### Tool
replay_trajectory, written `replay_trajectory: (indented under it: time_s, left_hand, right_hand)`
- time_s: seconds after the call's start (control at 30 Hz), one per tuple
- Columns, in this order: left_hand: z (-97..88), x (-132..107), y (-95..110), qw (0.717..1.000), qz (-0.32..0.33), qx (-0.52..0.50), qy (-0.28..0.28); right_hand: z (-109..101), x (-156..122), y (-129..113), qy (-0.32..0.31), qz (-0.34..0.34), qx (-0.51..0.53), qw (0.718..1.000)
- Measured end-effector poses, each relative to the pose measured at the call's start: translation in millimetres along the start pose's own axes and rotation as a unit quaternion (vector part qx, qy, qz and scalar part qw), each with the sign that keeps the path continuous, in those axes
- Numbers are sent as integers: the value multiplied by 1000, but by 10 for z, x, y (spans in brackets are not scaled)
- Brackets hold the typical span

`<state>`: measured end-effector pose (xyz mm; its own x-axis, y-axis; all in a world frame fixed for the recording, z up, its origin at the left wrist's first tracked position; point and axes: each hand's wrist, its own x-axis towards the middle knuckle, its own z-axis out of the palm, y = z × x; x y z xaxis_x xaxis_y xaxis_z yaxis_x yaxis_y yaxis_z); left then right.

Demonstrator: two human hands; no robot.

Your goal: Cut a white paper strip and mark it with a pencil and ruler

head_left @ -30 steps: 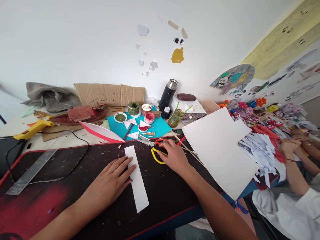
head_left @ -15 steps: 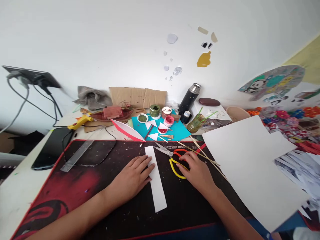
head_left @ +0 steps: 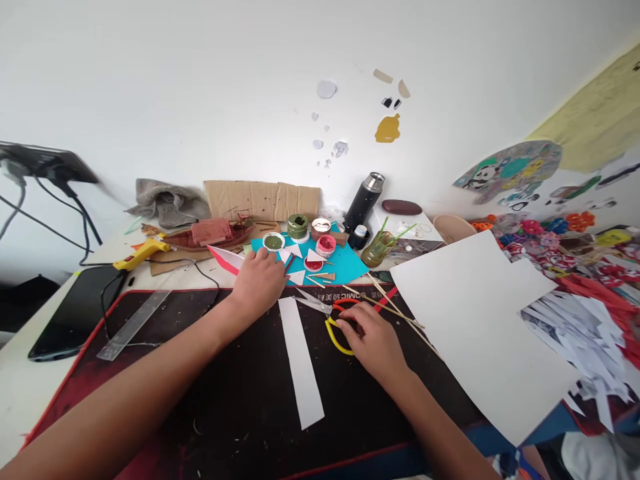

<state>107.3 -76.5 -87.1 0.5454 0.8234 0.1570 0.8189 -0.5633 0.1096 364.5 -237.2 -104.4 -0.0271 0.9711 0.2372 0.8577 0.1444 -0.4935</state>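
My left hand (head_left: 259,280) reaches forward over the mat's far edge, fingers curled down on the right end of a red and white pointed paper shape (head_left: 223,259). Just beyond it lies a teal sheet (head_left: 345,267) with small white triangles and paint pots. My right hand (head_left: 373,340) rests on the mat, fingers closed on the yellow and red handles of the scissors (head_left: 334,319), whose blades point left. Between my hands a long white paper strip (head_left: 301,363) lies loose on the black and red mat (head_left: 200,400).
A large white sheet (head_left: 480,320) overhangs the right of the mat, with thin wooden sticks (head_left: 395,310) beside it. A clear ruler (head_left: 134,323), a phone (head_left: 75,310) and a yellow glue gun (head_left: 141,252) lie left. A flask (head_left: 364,200) and cardboard (head_left: 263,200) stand by the wall.
My left hand has left the white strip and moved forward onto the red and white paper shape. My right hand stays on the scissors. The view has swung left.
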Motion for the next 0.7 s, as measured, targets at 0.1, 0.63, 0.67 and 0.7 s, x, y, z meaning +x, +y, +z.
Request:
replay_trajectory:
  time_s: [0.1, 0.63, 0.67, 0.7]
  left_hand:
    - [108, 171, -13, 999, -27, -17, -27]
    - [-364, -333, 344, 806, -124, -569, -105]
    - [-344, -401, 413, 772, -133, -609, -123]
    - [-314, -465, 477, 739, -145, -644, -138]
  right_hand:
    - [71, -15, -127, -10, -24, 38, 999]
    - [236, 42, -246, 7, -61, 150, 987]
    - [239, 58, -264, 10, -76, 150, 986]
    - [243, 72, -284, 14, -95, 149, 984]
